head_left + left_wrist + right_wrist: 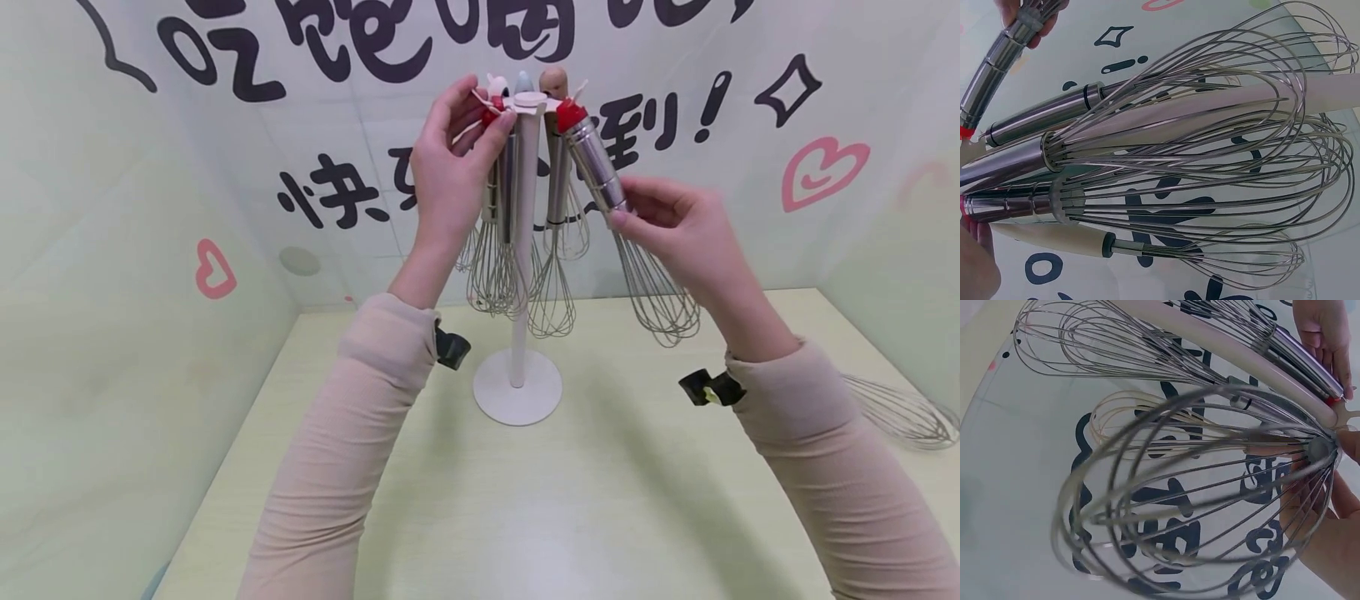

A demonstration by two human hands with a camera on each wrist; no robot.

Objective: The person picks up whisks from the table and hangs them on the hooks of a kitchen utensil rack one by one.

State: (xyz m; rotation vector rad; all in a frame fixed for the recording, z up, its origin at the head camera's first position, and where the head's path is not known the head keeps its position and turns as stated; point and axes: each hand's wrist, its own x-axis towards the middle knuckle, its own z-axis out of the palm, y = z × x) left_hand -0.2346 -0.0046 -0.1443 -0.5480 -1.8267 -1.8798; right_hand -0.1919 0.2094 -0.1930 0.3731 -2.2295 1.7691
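Note:
A white stand (519, 400) carries several hanging whisks around its top. My right hand (678, 225) grips the lower handle of a red-capped metal whisk (596, 162), which slants outward from the top, its wires pointing down and right. In the right wrist view those wires (1210, 509) loom close. At the other side, my left hand (453, 162) pinches the red end of another metal whisk (1013, 203), where a white cord loop shows. Its fingers partly hide that end. Between them hangs a plain steel whisk (557, 179).
Behind the stand, a whisk with a wooden knob (553, 82) and one with a pale blue end (524, 81) hang too. Another whisk (903, 412) lies on the table (525, 508) at the right, partly behind my sleeve. A printed backdrop (375, 250) closes the rear.

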